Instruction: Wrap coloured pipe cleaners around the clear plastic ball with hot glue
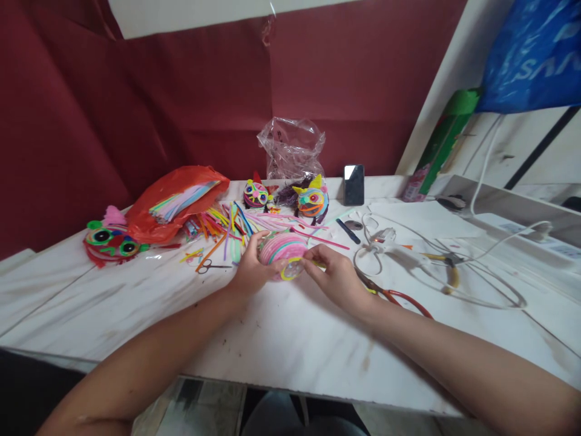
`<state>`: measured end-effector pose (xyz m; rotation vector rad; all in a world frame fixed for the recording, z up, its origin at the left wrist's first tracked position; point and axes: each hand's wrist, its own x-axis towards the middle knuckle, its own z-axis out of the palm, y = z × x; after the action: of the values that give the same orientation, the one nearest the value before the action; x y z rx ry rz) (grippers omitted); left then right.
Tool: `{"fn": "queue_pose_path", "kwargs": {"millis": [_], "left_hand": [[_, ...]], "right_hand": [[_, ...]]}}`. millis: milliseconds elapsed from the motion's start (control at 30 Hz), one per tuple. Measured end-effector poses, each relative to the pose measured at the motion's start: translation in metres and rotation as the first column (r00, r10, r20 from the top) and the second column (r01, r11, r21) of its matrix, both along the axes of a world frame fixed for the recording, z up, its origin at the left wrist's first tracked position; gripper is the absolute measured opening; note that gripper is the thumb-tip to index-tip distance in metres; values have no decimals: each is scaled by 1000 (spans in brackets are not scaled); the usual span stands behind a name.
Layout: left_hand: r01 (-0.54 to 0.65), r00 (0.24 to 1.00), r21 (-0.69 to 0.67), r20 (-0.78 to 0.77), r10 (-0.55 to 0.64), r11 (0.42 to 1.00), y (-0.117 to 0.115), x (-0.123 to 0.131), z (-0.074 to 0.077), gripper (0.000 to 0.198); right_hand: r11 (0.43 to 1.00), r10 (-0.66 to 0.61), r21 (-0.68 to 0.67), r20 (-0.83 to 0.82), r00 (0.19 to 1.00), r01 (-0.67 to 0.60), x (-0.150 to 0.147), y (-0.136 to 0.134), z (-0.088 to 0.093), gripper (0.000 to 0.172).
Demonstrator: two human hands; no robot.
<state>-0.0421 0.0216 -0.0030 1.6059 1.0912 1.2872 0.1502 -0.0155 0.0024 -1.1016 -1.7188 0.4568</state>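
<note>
A round ball wound with pink, white and green pipe cleaners [285, 244] sits in my left hand [252, 266], whose fingers curl around its left side. On the ball's near face is a round, pale disc [293, 269] with a yellow rim. My right hand [338, 275] is closed in a pinch at the right edge of that rim. A bit of yellow pipe cleaner [319, 264] shows by its fingers, and more yellow shows past the hand's right side. Orange-handled scissors [403, 298] lie by my right wrist, partly covered by it.
Loose pipe cleaners [218, 227] spill from a red plastic bag [170, 197]. Decorated animal heads [111, 242] stand left and at the back. Small scissors [211, 266], a phone [354, 184], yellow-handled pliers [451, 275] and white cables [494, 297] lie around.
</note>
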Motion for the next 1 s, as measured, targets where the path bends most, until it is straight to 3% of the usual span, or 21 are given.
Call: {"fn": "queue_pose_path", "kwargs": {"millis": [300, 600, 1000], "left_hand": [[48, 990, -67, 132, -39, 997, -4, 6, 0, 81], [-1, 995, -35, 97, 4, 999, 1, 2, -8, 82], [6, 994, -66, 109, 1, 998, -2, 5, 1, 74]], "right_hand": [[1000, -6, -16, 3, 1000, 6, -2, 1, 1, 13], [1000, 13, -12, 38, 999, -12, -6, -1, -1, 15], [999, 27, -18, -37, 999, -28, -3, -3, 1, 12]]}}
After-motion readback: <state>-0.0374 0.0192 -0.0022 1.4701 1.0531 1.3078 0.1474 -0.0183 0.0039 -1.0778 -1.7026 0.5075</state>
